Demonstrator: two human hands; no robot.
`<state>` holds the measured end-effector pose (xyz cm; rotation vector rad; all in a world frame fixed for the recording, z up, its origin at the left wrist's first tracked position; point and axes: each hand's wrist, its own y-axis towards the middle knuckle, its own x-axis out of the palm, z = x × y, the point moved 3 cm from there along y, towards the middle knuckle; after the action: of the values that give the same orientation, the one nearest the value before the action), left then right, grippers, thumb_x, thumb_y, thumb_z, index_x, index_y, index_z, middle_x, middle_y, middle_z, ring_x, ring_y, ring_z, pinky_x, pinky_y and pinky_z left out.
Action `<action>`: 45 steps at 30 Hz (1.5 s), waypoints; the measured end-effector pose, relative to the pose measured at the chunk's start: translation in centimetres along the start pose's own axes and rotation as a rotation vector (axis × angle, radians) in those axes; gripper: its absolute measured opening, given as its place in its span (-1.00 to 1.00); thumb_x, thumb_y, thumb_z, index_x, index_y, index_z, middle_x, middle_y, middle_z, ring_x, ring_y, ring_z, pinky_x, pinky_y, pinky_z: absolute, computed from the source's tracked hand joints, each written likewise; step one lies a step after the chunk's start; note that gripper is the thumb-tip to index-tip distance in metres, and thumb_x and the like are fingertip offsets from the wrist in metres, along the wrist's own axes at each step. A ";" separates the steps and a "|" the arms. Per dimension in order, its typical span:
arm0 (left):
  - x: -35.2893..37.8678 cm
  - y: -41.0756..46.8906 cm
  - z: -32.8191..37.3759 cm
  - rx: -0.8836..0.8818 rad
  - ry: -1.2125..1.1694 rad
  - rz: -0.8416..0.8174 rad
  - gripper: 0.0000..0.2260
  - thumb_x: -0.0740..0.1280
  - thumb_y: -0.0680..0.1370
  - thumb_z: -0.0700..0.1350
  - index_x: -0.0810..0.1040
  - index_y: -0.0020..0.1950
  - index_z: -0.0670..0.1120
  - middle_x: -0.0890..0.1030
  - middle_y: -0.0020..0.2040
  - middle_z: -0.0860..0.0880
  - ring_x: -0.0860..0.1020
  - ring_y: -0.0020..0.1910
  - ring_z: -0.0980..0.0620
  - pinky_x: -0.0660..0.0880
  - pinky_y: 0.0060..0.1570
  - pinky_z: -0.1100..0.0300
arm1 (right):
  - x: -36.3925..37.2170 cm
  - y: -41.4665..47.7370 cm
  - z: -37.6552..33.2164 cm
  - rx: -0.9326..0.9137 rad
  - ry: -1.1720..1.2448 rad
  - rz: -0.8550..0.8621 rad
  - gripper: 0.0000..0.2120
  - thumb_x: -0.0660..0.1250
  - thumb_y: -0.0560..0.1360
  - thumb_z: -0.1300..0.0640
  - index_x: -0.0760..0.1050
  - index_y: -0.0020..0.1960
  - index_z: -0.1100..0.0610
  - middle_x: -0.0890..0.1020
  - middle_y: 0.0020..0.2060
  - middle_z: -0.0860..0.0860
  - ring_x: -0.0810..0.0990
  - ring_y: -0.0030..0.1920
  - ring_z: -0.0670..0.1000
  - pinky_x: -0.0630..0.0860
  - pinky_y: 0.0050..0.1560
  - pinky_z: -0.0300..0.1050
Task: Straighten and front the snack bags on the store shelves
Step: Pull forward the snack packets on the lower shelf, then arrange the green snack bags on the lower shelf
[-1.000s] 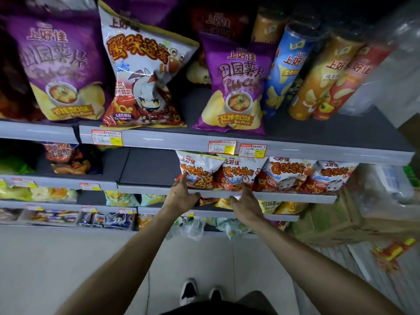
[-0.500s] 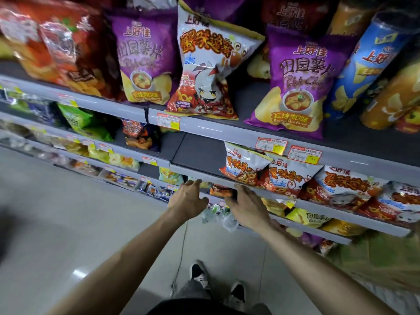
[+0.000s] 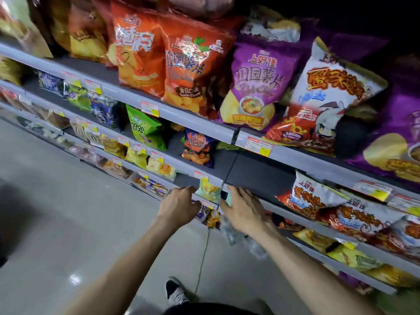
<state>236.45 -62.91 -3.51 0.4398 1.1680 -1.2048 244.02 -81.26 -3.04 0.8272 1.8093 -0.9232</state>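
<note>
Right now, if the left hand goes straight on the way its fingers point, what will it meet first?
Most likely the small pale green bag on the lower shelf, just past the fingers of the left hand. The grey shelf edge lies close under it, and the depth is unclear, so the hand could touch that edge first.

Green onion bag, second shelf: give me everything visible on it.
The green onion bag is a glossy, crinkled foil-look pouch, bright green, with "onion" in white letters and a purple patch low on its front. It stands roughly upright on the dark second shelf, leaning slightly, its base behind the grey shelf lip. A dark blue bag sits close on its left; whether they touch is unclear. Neither hand reaches it.
</note>
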 end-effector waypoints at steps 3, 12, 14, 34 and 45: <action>-1.9 1.0 -4.3 -0.023 -0.038 0.007 -0.56 0.35 0.59 0.01 0.54 0.48 0.01 0.65 0.32 -0.15 0.58 0.29 -0.22 0.56 0.11 0.00 | 0.7 1.5 -4.1 0.039 -0.007 -0.022 -0.43 0.17 0.66 -0.22 0.31 0.56 0.06 0.47 0.48 0.07 0.41 0.47 0.14 0.39 0.43 0.09; -5.8 4.1 -12.3 -0.090 -0.091 0.011 -0.57 0.36 0.61 0.04 0.54 0.47 -0.03 0.67 0.29 -0.17 0.57 0.33 -0.23 0.56 0.17 -0.03 | 1.7 5.3 -11.7 0.099 -0.006 -0.010 -0.45 0.18 0.65 -0.21 0.36 0.52 0.09 0.52 0.43 0.09 0.47 0.40 0.16 0.44 0.33 0.07; -6.4 5.0 -13.3 -0.103 -0.088 0.022 -0.57 0.36 0.61 0.05 0.54 0.46 -0.04 0.67 0.28 -0.17 0.59 0.30 -0.23 0.58 0.16 -0.04 | 1.8 6.6 -12.4 0.117 0.033 0.001 -0.41 0.19 0.65 -0.21 0.31 0.56 0.09 0.48 0.48 0.09 0.45 0.43 0.16 0.41 0.36 0.07; -10.2 16.3 -18.8 -0.198 -0.081 0.004 -0.41 0.40 0.58 0.05 0.39 0.58 -0.05 0.59 0.37 -0.16 0.55 0.35 -0.25 0.55 0.19 -0.10 | 7.1 13.7 -12.7 0.452 0.233 0.048 -0.25 0.34 0.61 -0.16 0.15 0.64 0.16 0.47 0.48 0.22 0.49 0.41 0.24 0.46 0.30 0.10; -10.7 21.6 -21.7 -0.096 -0.365 0.241 -0.08 0.55 0.50 0.12 0.11 0.69 -0.10 0.31 0.58 -0.16 0.32 0.54 -0.24 0.45 0.24 -0.19 | 7.6 16.3 -16.3 0.664 0.453 0.262 -0.11 0.41 0.57 -0.18 0.08 0.67 0.20 0.29 0.60 0.17 0.32 0.56 0.20 0.37 0.46 0.11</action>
<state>246.51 -32.63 -9.21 0.2643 0.8287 -0.9659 248.08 -58.10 -9.06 1.7623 1.7000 -1.2508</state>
